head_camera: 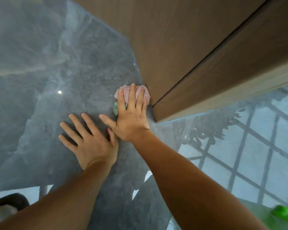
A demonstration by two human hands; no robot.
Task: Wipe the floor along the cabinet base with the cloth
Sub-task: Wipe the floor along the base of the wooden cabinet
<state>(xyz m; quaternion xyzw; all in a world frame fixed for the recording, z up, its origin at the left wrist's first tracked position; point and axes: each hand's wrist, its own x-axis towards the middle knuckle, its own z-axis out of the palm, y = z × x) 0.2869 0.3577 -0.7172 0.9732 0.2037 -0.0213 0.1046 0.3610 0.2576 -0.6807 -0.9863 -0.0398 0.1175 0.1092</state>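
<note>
At frame centre, the right hand (pixel 131 118) is pressing flat, fingers spread, on the crumpled pink-and-green cloth (pixel 140 92) touching the brown wooden cabinet base (pixel 181 100); the left hand (pixel 88 138) is resting open-palmed on the glossy grey floor (pixel 40 97).

One camera only, worn on the person's head, looking steeply down and forward, close over the grey floor (pixel 40 80) where it meets the brown cabinet (pixel 181 39) corner.
</note>
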